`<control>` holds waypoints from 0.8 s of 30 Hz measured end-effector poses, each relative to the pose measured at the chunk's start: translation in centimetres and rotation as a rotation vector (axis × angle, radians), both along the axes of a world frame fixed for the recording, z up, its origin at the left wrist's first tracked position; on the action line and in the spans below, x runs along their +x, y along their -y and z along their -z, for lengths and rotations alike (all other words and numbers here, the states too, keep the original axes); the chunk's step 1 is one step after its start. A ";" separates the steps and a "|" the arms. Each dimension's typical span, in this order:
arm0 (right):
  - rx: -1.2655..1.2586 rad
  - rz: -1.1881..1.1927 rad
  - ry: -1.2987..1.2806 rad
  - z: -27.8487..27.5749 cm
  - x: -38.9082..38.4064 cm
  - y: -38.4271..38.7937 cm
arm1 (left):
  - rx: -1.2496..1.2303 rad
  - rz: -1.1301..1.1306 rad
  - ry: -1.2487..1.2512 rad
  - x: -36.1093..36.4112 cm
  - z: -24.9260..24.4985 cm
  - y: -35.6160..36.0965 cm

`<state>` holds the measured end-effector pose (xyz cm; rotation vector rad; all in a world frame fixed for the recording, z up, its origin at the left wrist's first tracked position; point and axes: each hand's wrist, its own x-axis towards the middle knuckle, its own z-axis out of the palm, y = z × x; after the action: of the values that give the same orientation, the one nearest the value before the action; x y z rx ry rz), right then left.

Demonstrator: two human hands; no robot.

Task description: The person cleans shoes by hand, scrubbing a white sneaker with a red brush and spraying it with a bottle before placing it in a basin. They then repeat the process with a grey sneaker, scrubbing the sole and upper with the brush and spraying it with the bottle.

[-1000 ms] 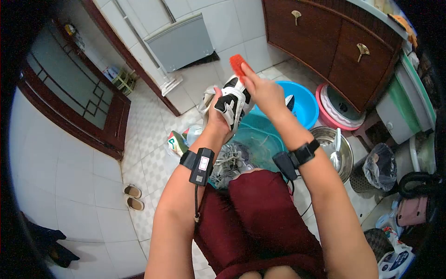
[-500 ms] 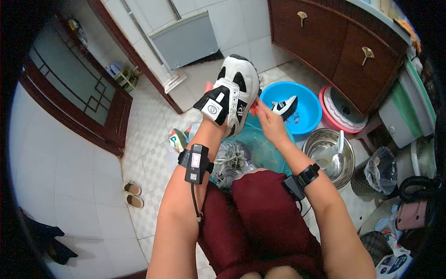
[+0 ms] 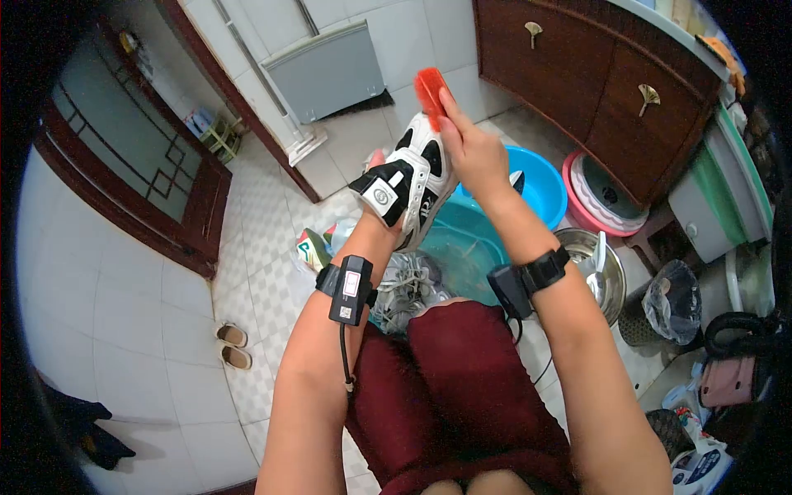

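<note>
A white and black sneaker (image 3: 419,183) is held up in front of me, toe pointing away. My left hand (image 3: 381,216) is tucked into or behind it, mostly covered by the shoe and its black tongue. In my right hand (image 3: 477,153) is a red brush (image 3: 430,97), gripped by the fingers and lying against the sneaker's toe. Below the shoe stands a teal basin (image 3: 462,239) with cloudy water. Grey laced shoes (image 3: 404,289) lie at its near left side.
A blue basin (image 3: 540,194), with another shoe partly hidden by my wrist, sits behind the teal one. Pink and white basins (image 3: 606,194), a steel bowl (image 3: 606,280) and a lined bin (image 3: 670,305) stand right. Beige slippers (image 3: 233,345) lie left.
My right hand has risen from the sneaker's right side to its toe, bringing the red brush into full view. The sneaker's toe has dipped slightly; my left hand stays with it.
</note>
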<state>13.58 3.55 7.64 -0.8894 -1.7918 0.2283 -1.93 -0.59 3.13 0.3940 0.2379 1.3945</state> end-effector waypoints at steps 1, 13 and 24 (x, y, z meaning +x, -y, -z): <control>0.020 -0.023 -0.012 0.9 0.4 0.1 | -0.011 -0.050 -0.045 0.0 -0.3 0.2; 0.001 -0.099 0.055 1.5 0.3 0.2 | -0.019 -0.072 0.019 -1.6 0.6 -0.5; -0.240 -0.212 0.493 10.6 4.4 5.0 | 0.040 -0.095 0.182 -5.8 2.7 -1.4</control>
<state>17.94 -1.49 -2.98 -0.9822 -2.3590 0.3920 -7.72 0.86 0.38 0.2893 0.0801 1.5202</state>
